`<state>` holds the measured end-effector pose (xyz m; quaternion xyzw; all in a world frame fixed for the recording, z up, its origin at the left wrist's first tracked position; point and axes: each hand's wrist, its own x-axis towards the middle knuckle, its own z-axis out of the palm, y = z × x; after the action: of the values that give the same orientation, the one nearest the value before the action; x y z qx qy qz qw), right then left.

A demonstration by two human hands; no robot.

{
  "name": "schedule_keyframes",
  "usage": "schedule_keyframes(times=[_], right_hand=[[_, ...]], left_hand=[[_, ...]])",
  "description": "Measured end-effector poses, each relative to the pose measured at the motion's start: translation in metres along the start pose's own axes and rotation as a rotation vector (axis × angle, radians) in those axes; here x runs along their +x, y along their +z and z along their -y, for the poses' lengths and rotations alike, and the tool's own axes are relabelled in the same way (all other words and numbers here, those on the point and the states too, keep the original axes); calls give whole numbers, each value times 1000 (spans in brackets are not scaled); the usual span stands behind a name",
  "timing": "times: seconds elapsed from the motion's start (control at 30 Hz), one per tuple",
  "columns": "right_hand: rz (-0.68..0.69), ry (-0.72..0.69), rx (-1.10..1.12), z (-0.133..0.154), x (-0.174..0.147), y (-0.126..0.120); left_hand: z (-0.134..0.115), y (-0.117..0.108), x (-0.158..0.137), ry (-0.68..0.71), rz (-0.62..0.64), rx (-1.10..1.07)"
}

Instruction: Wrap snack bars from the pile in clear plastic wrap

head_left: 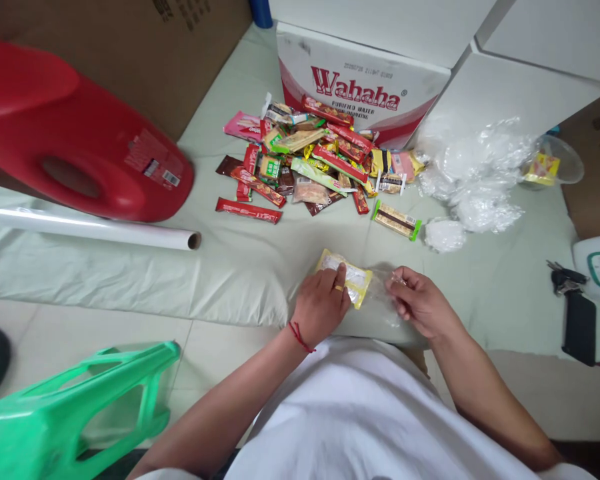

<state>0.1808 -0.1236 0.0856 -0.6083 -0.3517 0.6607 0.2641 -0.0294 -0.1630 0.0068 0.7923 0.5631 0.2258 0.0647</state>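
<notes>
In from the lower left slanted the left arm, and its hand [320,305] lay palm down, index finger stretched over the yellow-edged packet [359,281] near the pale cloth's [240,267] front edge; thumb hidden, grip impossible to tell! Opposite, the right hand [423,303] curled, fingertips pinched tight on clear plastic [381,293] at the packet's right end.

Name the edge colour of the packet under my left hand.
The packet has yellow edges, in head view.
</notes>
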Motion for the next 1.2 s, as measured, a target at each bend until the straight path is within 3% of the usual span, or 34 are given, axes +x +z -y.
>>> schedule_keyframes(times=[0.23,0.43,0.5,0.63,0.7,0.77,0.8,0.87,0.93,1.0,1.07,1.2], right_hand=[[37,22,242,10,28,62],[119,-82,220,3,31,74],[124,-203,66,-3,29,74],[80,-621,-545,-20,25,81],[69,-738,-824,-28,21,87],[52,-766,-1051,-35,16,93],[48,-771,-1151,-38,14,95],[49,-788,-1309,-46,10,99],[88,-816,-1400,-53,10,100],[151,-859,-1431,-57,11,97],[218,-910,-1410,-56,13,89],[410,-989,-1185,-49,8,62]], left_hand=[[-2,-2,1,5,23,-14],[11,-14,4,-49,27,-375],[21,-22,5,-91,51,-602],[39,-29,1,-291,51,-1047],[43,-32,-4,-454,-47,-1119],[43,-36,-8,-560,-198,-1027],[42,-39,-9,-545,-259,-943],[39,-45,-7,-346,-270,-781],[36,-48,-1,-52,-118,-676],[37,-44,5,119,65,-594],[43,-36,8,148,175,-527],[55,-22,4,202,219,-458]])
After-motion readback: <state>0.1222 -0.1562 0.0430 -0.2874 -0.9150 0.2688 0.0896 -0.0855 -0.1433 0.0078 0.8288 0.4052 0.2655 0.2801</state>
